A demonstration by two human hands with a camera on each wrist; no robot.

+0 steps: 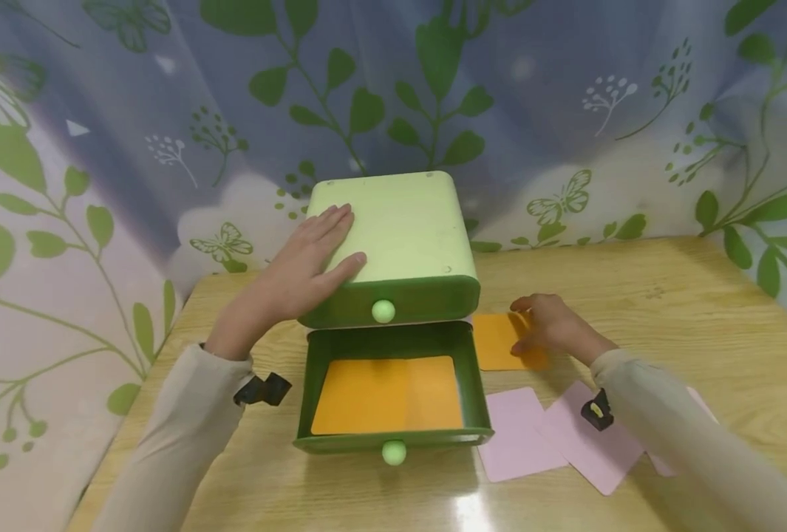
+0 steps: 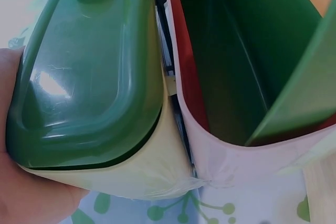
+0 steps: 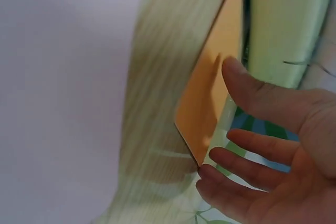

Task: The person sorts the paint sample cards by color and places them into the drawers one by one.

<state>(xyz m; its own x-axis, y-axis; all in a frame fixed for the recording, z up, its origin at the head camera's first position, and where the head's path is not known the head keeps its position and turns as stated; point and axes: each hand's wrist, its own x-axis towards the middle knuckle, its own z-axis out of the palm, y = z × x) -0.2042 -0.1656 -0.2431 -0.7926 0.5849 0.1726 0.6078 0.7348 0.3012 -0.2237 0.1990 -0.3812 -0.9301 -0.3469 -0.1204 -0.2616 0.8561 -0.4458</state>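
A light green box [image 1: 393,222] with two dark green drawers stands on the table. My left hand [image 1: 309,262] rests on its top, fingers spread; in the left wrist view part of that hand [image 2: 31,192] lies beside the closed upper drawer [image 2: 89,72]. The lower drawer [image 1: 393,441] is pulled out, with orange cards [image 1: 386,395] lying inside. My right hand [image 1: 549,325] is over an orange card [image 1: 496,341] on the table right of the box. In the right wrist view its fingers are loosely bent and apart, near the orange card [image 3: 205,98], with nothing gripped.
Pink cards [image 1: 519,436] lie on the wooden table [image 1: 666,295] right of the open drawer, some overlapping and partly under my right forearm. A curtain [image 1: 393,89] with leaves and butterflies hangs behind the table and along its left side.
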